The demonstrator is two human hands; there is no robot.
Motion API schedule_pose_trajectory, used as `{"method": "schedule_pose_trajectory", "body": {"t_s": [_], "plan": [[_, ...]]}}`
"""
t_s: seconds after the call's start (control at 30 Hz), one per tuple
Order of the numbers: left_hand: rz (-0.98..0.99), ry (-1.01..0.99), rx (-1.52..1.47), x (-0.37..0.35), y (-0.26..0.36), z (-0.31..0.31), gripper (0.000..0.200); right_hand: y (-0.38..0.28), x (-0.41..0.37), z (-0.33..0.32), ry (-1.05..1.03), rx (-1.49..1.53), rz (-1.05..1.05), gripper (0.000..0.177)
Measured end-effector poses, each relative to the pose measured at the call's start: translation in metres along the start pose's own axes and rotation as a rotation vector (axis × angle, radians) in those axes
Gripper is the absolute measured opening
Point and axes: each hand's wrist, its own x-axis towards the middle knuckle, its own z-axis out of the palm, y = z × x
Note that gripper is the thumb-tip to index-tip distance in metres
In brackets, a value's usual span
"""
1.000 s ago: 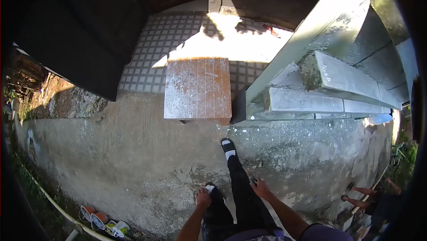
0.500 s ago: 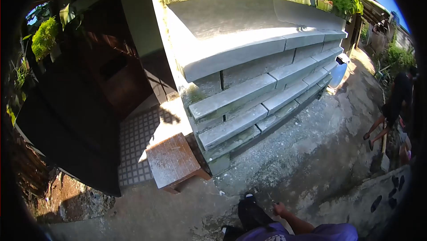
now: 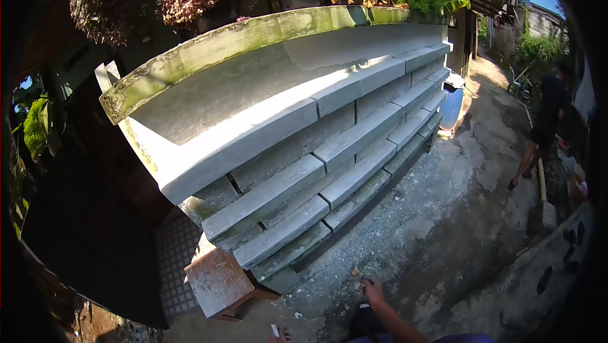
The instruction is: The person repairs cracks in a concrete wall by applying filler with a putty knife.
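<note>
R hand (image 3: 372, 291), at 5 o'clock, is closed on a small thin tool (image 3: 356, 272), tip poking toward 11, prob. so the tip's free to touch stuff. L hand (image 3: 281, 335), at 6, is half cut off; can't tell if it holds the white bit (image 3: 275, 329) there. Wooden stool (image 3: 217, 283), at 7, is by the stepped concrete wall (image 3: 358, 135), prob. for easy reach.

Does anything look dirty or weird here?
Yes: the wooden stool has pale blotches across its brown top, maybe worn finish or splashed paint, and the planter ledge is stained green.
</note>
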Motion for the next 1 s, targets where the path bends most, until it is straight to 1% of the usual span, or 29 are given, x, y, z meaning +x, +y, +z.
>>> {"method": "schedule_pose_trajectory", "body": {"t_s": [0.03,0.13,0.17,0.2,0.27,0.3,0.33,0.4,0.47,0.5,0.53,0.63,0.7,0.73,0.8,0.9,0.93,1.0], "plan": [[0.058,0.024,-0.016,0.011,0.005,0.014,0.052,-0.023,0.016,-0.007,0.008,0.025,-0.091,0.027],[0.403,0.247,0.144,0.074,0.036,0.05,0.046,-0.112,0.057,-0.02,0.008,0.108,-0.379,0.027],[0.428,0.174,-0.045,0.057,0.095,0.063,0.035,-0.147,0.067,-0.021,-0.002,0.139,-0.479,0.028],[0.444,0.099,-0.234,0.01,0.197,0.083,0.028,-0.181,0.076,-0.023,-0.015,0.165,-0.578,0.029],[0.795,0.24,-0.028,-0.012,0.291,0.098,0.038,-0.24,0.097,-0.022,-0.02,0.127,-0.707,0.03],[0.952,0.328,0.19,-0.013,0.325,0.095,0.04,-0.268,0.104,-0.019,-0.03,0.106,-0.77,0.03],[1.1,0.415,0.414,-0.014,0.357,0.089,0.043,-0.299,0.105,-0.015,-0.057,0.108,-0.776,0.03],[1.103,0.428,0.407,-0.035,0.433,0.083,0.049,-0.358,0.102,-0.003,-0.105,0.118,-0.793,0.03],[1.178,0.579,0.564,-0.054,0.501,0.075,0.052,-0.403,0.109,0.011,0.025,-0.066,-1.215,0.031],[1.22,0.643,0.588,-0.053,0.524,0.068,0.056,-0.422,0.112,0.021,0.099,-0.157,-1.424,0.031],[1.266,0.706,0.611,-0.05,0.546,0.062,0.06,-0.438,0.113,0.033,0.127,-0.127,-1.452,0.027],[1.396,0.91,0.659,-0.047,0.605,0.052,0.072,-0.482,0.121,0.071,0.143,-0.12,-1.731,0.024],[1.454,1.012,0.703,-0.042,0.637,0.048,0.077,-0.517,0.111,0.094,0.248,-0.232,-1.944,0.024],[1.447,1.035,0.704,-0.039,0.654,0.046,0.078,-0.535,0.108,0.108,0.307,-0.292,-2.049,0.024],[1.423,1.08,0.7,-0.031,0.67,0.044,0.08,-0.564,0.116,0.141,0.205,-0.171,-2.146,0.026],[1.328,1.019,0.768,-0.007,0.677,0.03,0.08,-0.595,0.125,0.19,-0.178,-0.078,-2.046,0.028],[1.356,1.046,0.753,-0.005,0.678,0.03,0.072,-0.606,0.123,0.206,-0.205,-0.14,-2.069,0.031],[1.372,1.059,0.747,0.006,0.678,0.024,0.072,-0.62,0.119,0.236,-0.267,-0.271,-2.1,0.037]]}}
